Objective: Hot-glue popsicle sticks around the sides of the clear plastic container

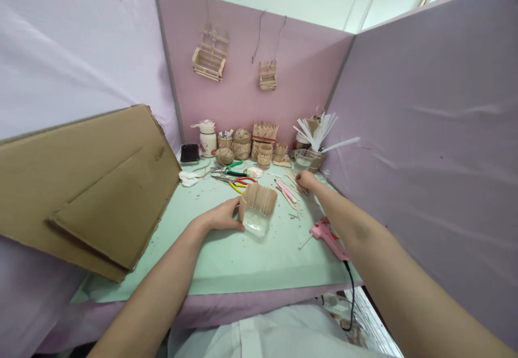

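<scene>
My left hand (pixel 224 215) grips the left side of a clear plastic box (pixel 257 222), thumb at the front and fingers behind. Wooden craft sticks (pixel 261 198) stand upright along its back and left walls; the front wall is bare. Farther right, my right hand (pixel 306 179) is closed at a small pile of loose craft sticks (pixel 292 176), its fingertips down among them; what they pinch is too small to make out. A pink utility knife (pixel 286 191) lies left of that hand. Nearer me, a pink hot glue gun (pixel 328 238) rests under my right forearm.
Pliers (pixel 238 181) and a twine ball (pixel 224 156) lie behind the box. Stick-covered pots (pixel 265 155), a white bottle (pixel 208 141) and a clear cup (pixel 303 159) line the back. Cardboard sheets (pixel 109 196) lean at left. The glue gun's cord (pixel 351 293) hangs over the front edge.
</scene>
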Demonstrator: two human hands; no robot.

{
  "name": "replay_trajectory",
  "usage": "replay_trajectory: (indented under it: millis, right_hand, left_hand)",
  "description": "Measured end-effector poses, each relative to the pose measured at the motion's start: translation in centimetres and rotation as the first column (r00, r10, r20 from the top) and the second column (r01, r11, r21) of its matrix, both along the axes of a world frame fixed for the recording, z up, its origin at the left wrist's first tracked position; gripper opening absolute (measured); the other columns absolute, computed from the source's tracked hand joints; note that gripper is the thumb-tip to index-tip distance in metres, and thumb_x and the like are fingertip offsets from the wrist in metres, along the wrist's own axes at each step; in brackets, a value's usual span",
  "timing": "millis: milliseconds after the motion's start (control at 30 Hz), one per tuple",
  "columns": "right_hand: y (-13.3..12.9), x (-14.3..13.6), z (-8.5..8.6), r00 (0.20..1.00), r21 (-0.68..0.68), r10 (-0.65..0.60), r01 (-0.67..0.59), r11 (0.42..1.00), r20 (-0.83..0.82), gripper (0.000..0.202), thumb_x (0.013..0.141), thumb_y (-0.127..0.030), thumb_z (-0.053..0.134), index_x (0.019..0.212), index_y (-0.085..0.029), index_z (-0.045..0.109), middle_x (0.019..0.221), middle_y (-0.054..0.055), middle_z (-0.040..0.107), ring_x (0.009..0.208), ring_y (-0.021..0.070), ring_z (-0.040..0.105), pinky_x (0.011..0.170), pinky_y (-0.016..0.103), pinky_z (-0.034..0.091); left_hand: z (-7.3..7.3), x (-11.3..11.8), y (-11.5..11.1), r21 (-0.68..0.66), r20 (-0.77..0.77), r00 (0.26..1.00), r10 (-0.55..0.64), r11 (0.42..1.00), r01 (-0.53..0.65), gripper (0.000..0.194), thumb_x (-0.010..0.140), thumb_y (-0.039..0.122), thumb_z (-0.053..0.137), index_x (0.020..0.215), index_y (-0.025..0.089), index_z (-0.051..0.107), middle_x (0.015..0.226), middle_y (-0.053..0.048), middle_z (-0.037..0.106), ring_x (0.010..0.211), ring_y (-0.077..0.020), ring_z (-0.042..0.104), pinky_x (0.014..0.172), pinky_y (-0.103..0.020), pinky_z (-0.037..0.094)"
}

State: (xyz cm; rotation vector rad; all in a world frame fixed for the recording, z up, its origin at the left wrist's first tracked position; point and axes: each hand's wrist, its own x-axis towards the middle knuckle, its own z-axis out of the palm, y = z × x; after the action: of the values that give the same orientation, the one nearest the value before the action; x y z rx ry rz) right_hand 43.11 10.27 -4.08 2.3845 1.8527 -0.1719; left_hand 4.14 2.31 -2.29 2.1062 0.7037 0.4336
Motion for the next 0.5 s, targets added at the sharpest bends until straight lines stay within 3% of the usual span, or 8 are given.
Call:
replay_trajectory:
  millis: [267,500]
  right_hand:
    - [1.0,-1.0,1.1,1.000,-0.010,-0.014,0.014,1.000,0.013,0.035,0.095,-0.037,0.061,0.123,-0.017,0.060,0.124,0.008,0.062,0.106,0.0225,0.064,0.089,0.042,0.055]
    - [1.7,-4.1,0.8,0.997,0.036,-0.001,-0.002,0.999,0.074,0.035,0.095,-0.037,0.061,0.124,-0.017,0.060,0.126,0.010,0.062,0.107,0.0216,0.063,0.090,0.042,0.055]
  left_hand:
    - [-0.5,-0.1,0.2,0.006,-0.028,1.000,0.001,1.000,0.000,0.064,0.056,0.022,0.081,0.115,0.016,0.058,0.125,-0.010,0.065,0.118,-0.0316,0.058,0.103,-0.039,0.045]
    - [-1.0,-0.2,0.4,0.043,-0.055,0.998,0.013,0.999,-0.011,0.072,0.059,0.029,0.082,0.124,0.016,0.055,0.133,-0.013,0.061,0.120,-0.0334,0.057,0.104,-0.042,0.043]
